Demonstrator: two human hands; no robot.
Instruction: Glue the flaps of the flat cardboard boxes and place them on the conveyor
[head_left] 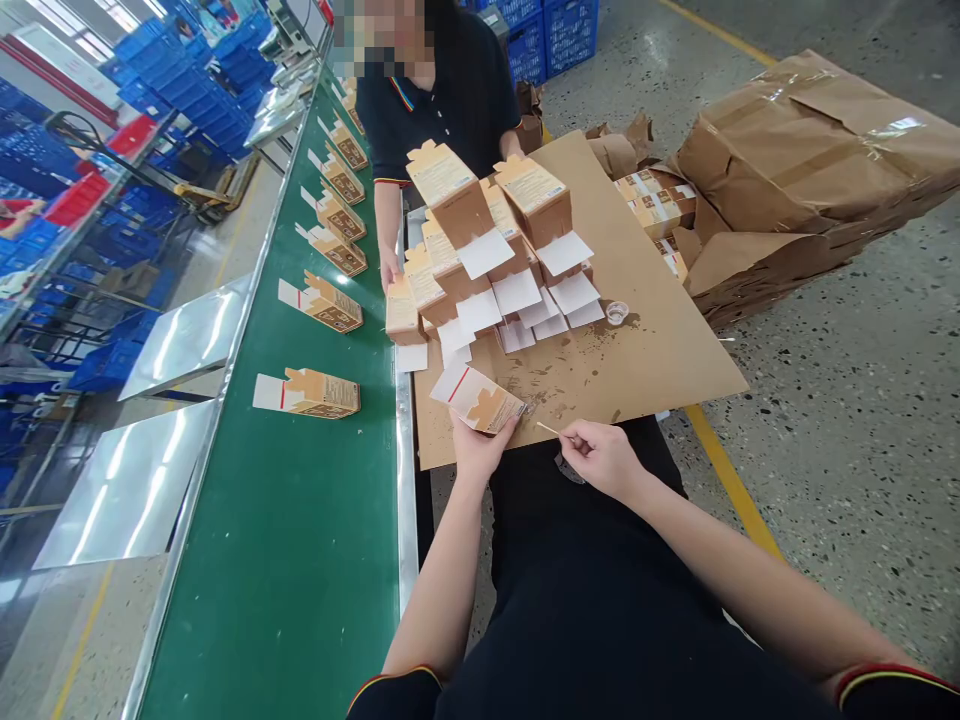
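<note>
My left hand (pixel 480 446) grips a small tan and white carton (pixel 486 402) near the front edge of the cardboard sheet (pixel 645 370). The carton lies tilted, its white flap with a red stripe pointing up and left. Pinched in my right hand (pixel 600 458) is a thin cotton swab (pixel 547 429), its white tip pointing left toward the carton but apart from it. Just beyond, a stack of open cartons (pixel 459 262) rises on the sheet, white flaps hanging toward me. A small clear cup (pixel 616 313) stands to the right of the stack among dark wet spots.
On my left runs a green conveyor belt (pixel 300 540) carrying a row of open cartons (pixel 330 393). Facing me across the stack, a co-worker (pixel 450 110) has a hand at its left side. A large brown-paper-wrapped bundle (pixel 817 170) sits at right; blue crates (pixel 551 40) stand behind.
</note>
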